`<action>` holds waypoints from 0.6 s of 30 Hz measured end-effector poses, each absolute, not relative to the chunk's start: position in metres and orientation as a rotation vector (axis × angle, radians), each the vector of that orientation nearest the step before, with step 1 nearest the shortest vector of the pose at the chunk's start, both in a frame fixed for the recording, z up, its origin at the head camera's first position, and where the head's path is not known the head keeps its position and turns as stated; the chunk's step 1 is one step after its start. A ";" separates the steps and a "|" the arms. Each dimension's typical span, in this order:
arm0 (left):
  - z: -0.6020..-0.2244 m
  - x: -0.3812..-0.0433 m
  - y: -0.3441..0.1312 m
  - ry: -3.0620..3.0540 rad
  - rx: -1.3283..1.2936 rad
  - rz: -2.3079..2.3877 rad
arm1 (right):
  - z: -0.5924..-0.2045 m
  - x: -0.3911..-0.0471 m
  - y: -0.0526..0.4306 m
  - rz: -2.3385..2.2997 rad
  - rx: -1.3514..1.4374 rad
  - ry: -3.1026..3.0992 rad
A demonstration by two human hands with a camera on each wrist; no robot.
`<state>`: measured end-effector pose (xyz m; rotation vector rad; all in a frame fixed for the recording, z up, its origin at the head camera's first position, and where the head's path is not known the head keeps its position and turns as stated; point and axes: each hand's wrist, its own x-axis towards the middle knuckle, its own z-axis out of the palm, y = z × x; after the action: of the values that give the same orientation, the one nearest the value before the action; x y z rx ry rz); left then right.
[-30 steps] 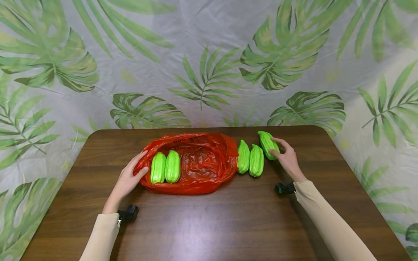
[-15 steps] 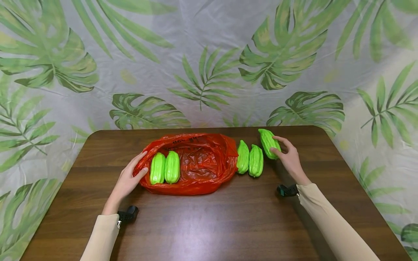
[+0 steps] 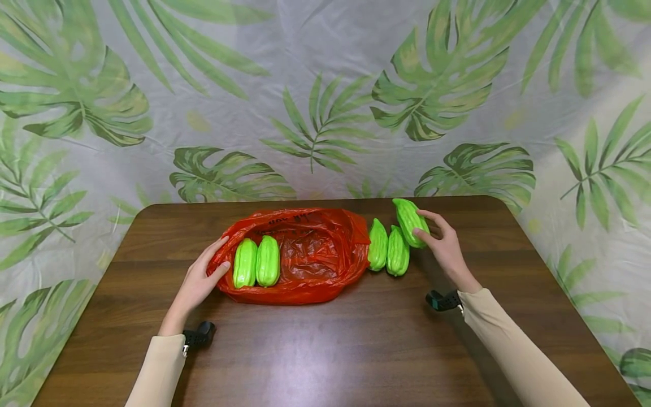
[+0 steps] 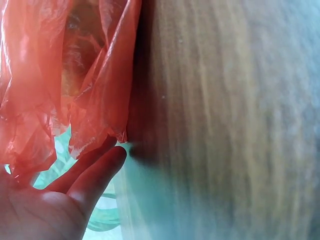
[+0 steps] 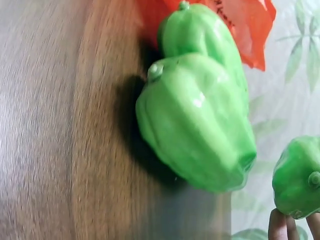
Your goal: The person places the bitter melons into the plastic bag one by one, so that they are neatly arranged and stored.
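My right hand (image 3: pixel 443 243) grips a light green, ribbed bitter melon (image 3: pixel 409 222) between thumb and fingers, at the back right of the table; in the right wrist view this bitter melon (image 5: pixel 297 177) is above the fingertips. Beside it two more bitter melons (image 3: pixel 377 246) (image 3: pixel 398 252) lie on the table, touching the right end of a red plastic bag (image 3: pixel 310 294). The bag's mouth is spread wide, and two bitter melons (image 3: pixel 245 263) (image 3: pixel 268 261) lie inside at its left. My left hand (image 3: pixel 195 280) rests at the bag's left rim, fingers fairly straight against the plastic.
Everything rests on a brown wooden table (image 3: pixel 315 350). Behind its far edge hangs a pale curtain (image 3: pixel 325 102) printed with green leaves. A black strap device (image 3: pixel 199 334) is on the left wrist and another (image 3: pixel 442 301) on the right.
My right hand has shifted the gripped bitter melon slightly up, then left, closer to the two beside the bag. The left hand and the bag have stayed in place.
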<state>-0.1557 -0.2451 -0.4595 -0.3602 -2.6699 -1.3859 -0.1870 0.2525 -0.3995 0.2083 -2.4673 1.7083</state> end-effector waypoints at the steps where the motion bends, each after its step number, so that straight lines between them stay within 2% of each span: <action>1: -0.460 -0.156 -0.245 -2.669 -0.360 -1.387 | -0.400 -0.187 0.252 1.716 0.215 -2.462; 10: -0.457 -0.155 -0.245 -2.670 -0.358 -1.399 | -0.417 -0.198 0.252 1.770 0.267 -2.432; 18: -0.458 -0.154 -0.244 -2.685 -0.340 -1.399 | -0.415 -0.193 0.237 1.813 0.288 -2.438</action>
<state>-0.1544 -0.2444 -0.4578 -0.3404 -2.6852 -1.3990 -0.1935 0.2375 -0.4145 0.2876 -2.4385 1.8134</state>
